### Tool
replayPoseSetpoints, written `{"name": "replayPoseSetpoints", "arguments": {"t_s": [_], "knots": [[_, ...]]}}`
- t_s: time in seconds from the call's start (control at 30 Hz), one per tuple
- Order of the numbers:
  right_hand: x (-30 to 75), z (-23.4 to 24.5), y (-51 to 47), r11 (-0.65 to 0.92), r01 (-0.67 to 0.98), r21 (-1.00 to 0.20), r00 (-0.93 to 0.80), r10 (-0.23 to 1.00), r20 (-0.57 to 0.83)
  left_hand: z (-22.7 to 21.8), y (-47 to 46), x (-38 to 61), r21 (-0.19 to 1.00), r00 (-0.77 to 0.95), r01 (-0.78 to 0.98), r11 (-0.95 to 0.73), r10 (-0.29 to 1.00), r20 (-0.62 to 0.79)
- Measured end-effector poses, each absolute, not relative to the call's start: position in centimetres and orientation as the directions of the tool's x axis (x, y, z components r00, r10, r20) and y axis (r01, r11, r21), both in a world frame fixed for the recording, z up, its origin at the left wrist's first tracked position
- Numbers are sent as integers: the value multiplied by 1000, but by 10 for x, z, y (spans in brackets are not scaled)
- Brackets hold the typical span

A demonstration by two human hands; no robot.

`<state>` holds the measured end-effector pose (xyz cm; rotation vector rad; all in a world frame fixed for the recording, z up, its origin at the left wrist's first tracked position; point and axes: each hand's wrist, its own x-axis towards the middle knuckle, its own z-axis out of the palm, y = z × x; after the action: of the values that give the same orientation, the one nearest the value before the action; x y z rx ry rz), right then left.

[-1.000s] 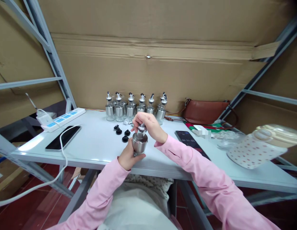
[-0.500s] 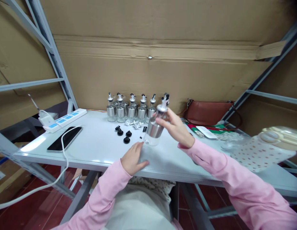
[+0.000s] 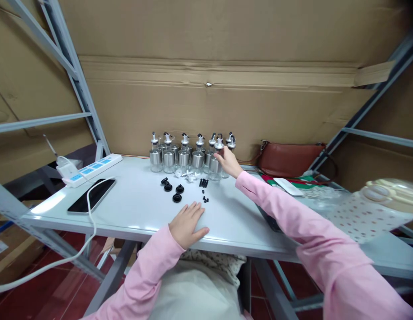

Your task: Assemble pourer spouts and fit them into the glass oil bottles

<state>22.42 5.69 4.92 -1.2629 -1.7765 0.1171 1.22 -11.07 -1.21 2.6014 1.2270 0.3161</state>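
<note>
My right hand (image 3: 228, 162) reaches to the back of the white table (image 3: 133, 209) and is closed around a steel-and-glass oil bottle (image 3: 215, 162) standing at the right end of a row of several like bottles (image 3: 179, 153). My left hand (image 3: 188, 223) lies flat and open on the table near its front edge, holding nothing. Between the hands lie a few black caps (image 3: 173, 191), small black plugs (image 3: 204, 184) and small white parts (image 3: 186, 174).
A phone (image 3: 92, 194) with a white cable and a power strip (image 3: 91, 169) lie at the left. A brown bag (image 3: 288, 159), a white remote (image 3: 287, 186) and a dotted lidded container (image 3: 373, 211) are at the right. Cardboard backs the shelf.
My left hand let go of the bottle and dropped flat on the table. My right hand carried the bottle from in front of me back to the right end of the row.
</note>
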Motion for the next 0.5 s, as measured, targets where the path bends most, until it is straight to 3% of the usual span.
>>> {"name": "replayPoseSetpoints", "arguments": {"t_s": [0.5], "knots": [[207,34,104,392,709,-587,50,801,596,-15,-110,12,326,628,705,-630,768,129]]}}
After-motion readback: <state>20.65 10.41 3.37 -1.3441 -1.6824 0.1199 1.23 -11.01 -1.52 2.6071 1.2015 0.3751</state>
